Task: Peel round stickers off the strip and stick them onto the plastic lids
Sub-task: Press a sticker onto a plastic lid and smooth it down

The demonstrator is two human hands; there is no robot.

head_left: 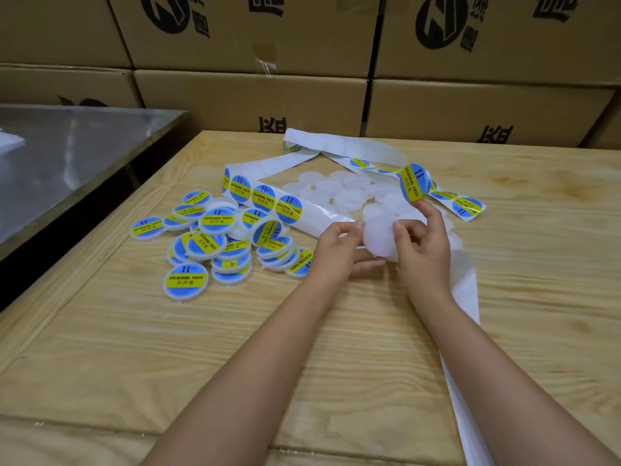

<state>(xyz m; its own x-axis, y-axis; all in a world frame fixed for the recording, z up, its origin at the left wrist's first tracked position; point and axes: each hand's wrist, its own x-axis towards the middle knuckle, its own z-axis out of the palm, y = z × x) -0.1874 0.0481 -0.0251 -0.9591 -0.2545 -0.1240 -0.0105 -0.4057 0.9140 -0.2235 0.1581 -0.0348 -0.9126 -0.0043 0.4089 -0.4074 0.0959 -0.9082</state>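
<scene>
My left hand (339,252) and my right hand (424,245) together hold a bare translucent white lid (379,237) just above the wooden table (235,348). A round blue-and-yellow sticker (414,183) stands up from my right hand's fingertips, above the lid. The white sticker strip (265,196) loops across the table with several stickers still on it; its empty backing (465,297) trails past my right wrist. A pile of stickered lids (215,240) lies to the left. Bare lids (342,191) lie behind my hands.
Stacked cardboard boxes (252,99) form a wall along the table's far edge. A metal-topped table (67,156) stands to the left, beyond a dark gap.
</scene>
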